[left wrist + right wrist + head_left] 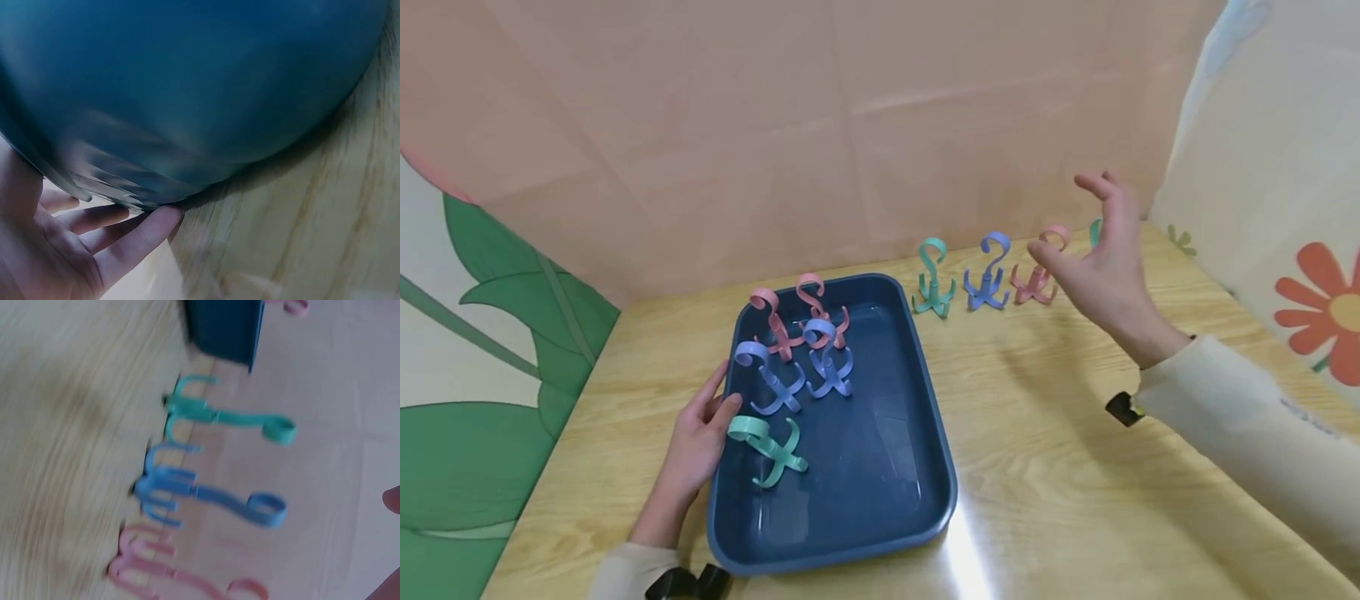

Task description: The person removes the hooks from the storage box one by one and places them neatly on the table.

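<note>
A dark blue tray lies on the wooden table. My left hand holds its left side, thumb at the rim and fingers against the outer wall. Inside lie two pink hooks, two blue-purple hooks and a green hook, each with a curled top and several prongs. My right hand is raised at the right, fingers spread, holding nothing. It overlaps a pink hook and partly hides a green hook behind it; its fingertips enter the right wrist view's edge.
Along the back of the table a green hook and a blue-purple hook stand upright, left of the pink one. A pinkish backdrop rises behind them. Flower-printed sheets border the sides.
</note>
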A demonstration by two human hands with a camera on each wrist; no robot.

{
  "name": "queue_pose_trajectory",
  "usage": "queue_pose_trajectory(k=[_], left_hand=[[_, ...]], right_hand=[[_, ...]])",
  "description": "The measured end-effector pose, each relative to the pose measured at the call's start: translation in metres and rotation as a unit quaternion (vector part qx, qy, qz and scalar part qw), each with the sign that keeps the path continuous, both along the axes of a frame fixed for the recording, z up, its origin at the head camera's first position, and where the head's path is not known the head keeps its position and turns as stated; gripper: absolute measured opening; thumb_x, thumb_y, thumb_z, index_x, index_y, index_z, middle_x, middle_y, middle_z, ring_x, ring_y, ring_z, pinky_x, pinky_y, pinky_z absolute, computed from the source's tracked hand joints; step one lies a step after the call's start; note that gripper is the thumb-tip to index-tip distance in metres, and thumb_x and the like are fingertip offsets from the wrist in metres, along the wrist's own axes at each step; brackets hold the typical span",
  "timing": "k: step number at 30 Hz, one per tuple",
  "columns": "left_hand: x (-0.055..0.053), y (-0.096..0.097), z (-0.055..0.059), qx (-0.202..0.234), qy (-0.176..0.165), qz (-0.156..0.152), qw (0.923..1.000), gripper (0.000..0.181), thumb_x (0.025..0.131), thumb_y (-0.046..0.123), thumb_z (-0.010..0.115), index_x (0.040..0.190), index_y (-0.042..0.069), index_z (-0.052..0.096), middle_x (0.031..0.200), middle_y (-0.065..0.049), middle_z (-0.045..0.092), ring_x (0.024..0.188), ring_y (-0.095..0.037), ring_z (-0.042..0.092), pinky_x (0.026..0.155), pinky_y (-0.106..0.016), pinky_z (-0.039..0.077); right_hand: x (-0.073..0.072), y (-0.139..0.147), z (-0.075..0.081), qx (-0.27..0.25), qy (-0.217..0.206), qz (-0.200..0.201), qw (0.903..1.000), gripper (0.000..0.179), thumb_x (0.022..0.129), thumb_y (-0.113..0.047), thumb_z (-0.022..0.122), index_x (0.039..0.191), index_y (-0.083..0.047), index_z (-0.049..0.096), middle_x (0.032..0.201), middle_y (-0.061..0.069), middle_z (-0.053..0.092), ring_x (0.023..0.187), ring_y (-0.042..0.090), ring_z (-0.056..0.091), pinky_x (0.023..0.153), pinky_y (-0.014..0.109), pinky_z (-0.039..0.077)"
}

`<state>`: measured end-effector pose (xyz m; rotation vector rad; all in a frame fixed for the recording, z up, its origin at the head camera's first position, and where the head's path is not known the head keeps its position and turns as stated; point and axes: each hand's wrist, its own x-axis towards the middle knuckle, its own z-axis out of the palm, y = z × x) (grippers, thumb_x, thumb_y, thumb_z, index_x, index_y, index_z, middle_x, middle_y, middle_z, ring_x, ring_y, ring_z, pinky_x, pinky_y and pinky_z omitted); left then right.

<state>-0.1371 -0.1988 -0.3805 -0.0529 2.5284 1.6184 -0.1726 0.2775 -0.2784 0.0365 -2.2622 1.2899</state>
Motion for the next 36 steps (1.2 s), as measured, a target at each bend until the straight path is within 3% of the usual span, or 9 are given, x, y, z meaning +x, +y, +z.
queue_pose_trajectory(k=[4, 6, 9, 11, 14, 21, 26, 31, 36], left_hand=[[-0.002, 0.0, -0.001, 0.006, 0.002, 0.0, 1.0, 0.058, 0.108, 0.033, 0.045, 0.16, 0.036, 0.022, 0.148, -0.018, 0.049, 0.132, -0.035, 0.052, 0.108, -0.055, 0.038], [-0.002, 0.0, -0.002, 0.006, 0.0, 0.001, 1.0, 0.058, 0.108, 0.034, 0.045, 0.16, 0.036, 0.022, 0.149, -0.018, 0.049, 0.132, -0.035, 0.051, 0.109, -0.056, 0.038], [-0.001, -0.001, -0.001, 0.002, -0.002, 0.002, 1.0, 0.058, 0.108, 0.036, 0.046, 0.16, 0.037, 0.022, 0.15, -0.018, 0.048, 0.133, -0.036, 0.05, 0.109, -0.057, 0.036], [0.0, -0.001, -0.001, -0.001, -0.002, 0.003, 1.0, 0.058, 0.107, 0.038, 0.045, 0.16, 0.037, 0.022, 0.15, -0.018, 0.048, 0.134, -0.035, 0.049, 0.11, -0.058, 0.035], [-0.001, -0.001, -0.001, -0.002, 0.002, 0.003, 1.0, 0.057, 0.107, 0.037, 0.046, 0.16, 0.037, 0.023, 0.149, -0.018, 0.049, 0.134, -0.035, 0.049, 0.11, -0.057, 0.035], [-0.006, -0.003, -0.005, 0.012, 0.02, -0.006, 0.9997, 0.057, 0.108, 0.03, 0.046, 0.161, 0.031, 0.025, 0.146, -0.02, 0.051, 0.131, -0.035, 0.052, 0.109, -0.055, 0.037], [-0.013, 0.004, -0.005, 0.019, 0.017, -0.014, 0.9996, 0.057, 0.108, 0.028, 0.046, 0.161, 0.031, 0.025, 0.146, -0.018, 0.052, 0.129, -0.033, 0.054, 0.108, -0.054, 0.039], [-0.011, 0.003, -0.004, 0.021, 0.018, -0.009, 0.9996, 0.057, 0.108, 0.026, 0.046, 0.16, 0.03, 0.026, 0.145, -0.02, 0.053, 0.129, -0.034, 0.054, 0.109, -0.053, 0.039], [-0.006, 0.001, -0.001, 0.02, 0.016, 0.001, 0.9997, 0.056, 0.108, 0.026, 0.047, 0.16, 0.031, 0.027, 0.144, -0.022, 0.052, 0.13, -0.034, 0.053, 0.11, -0.053, 0.037]], right_hand=[[0.009, -0.017, -0.002, -0.003, 0.028, 0.036, 0.999, 0.077, 0.085, -0.006, 0.075, 0.152, -0.012, 0.037, 0.164, 0.003, 0.018, 0.15, 0.015, 0.011, 0.117, 0.034, 0.007], [0.012, -0.026, -0.004, -0.013, 0.039, 0.064, 0.9971, 0.075, 0.084, -0.001, 0.074, 0.151, -0.01, 0.039, 0.163, 0.003, 0.019, 0.15, 0.018, 0.015, 0.111, 0.028, 0.024], [0.017, -0.041, -0.004, -0.039, 0.055, 0.108, 0.9919, 0.069, 0.085, 0.004, 0.072, 0.147, -0.007, 0.044, 0.161, 0.003, 0.025, 0.149, 0.02, 0.022, 0.107, 0.022, 0.032], [0.019, -0.05, -0.004, -0.068, 0.061, 0.14, 0.9859, 0.065, 0.085, 0.007, 0.071, 0.144, -0.006, 0.046, 0.159, 0.003, 0.029, 0.146, 0.021, 0.028, 0.106, 0.024, 0.038], [0.02, -0.062, -0.004, -0.091, 0.064, 0.179, 0.9776, 0.06, 0.085, 0.01, 0.07, 0.14, -0.003, 0.05, 0.152, 0.007, 0.038, 0.142, 0.022, 0.037, 0.116, 0.035, 0.03], [0.015, -0.08, -0.015, -0.059, -0.003, 0.248, 0.9669, 0.052, 0.088, 0.0, 0.074, 0.137, -0.004, 0.055, 0.143, 0.007, 0.053, 0.136, 0.023, 0.046, 0.108, 0.043, 0.041], [0.004, -0.085, -0.021, -0.081, -0.051, 0.268, 0.9587, 0.051, 0.09, -0.008, 0.076, 0.137, -0.005, 0.056, 0.142, 0.007, 0.055, 0.132, 0.025, 0.051, 0.106, 0.042, 0.043], [-0.007, -0.101, -0.028, -0.12, -0.103, 0.317, 0.9349, 0.051, 0.09, -0.012, 0.076, 0.137, -0.004, 0.056, 0.136, 0.008, 0.06, 0.127, 0.023, 0.056, 0.099, 0.034, 0.05], [-0.014, -0.122, -0.029, -0.099, -0.148, 0.364, 0.9143, 0.05, 0.091, -0.018, 0.077, 0.137, -0.01, 0.058, 0.134, 0.007, 0.062, 0.125, 0.021, 0.056, 0.1, 0.039, 0.049]])
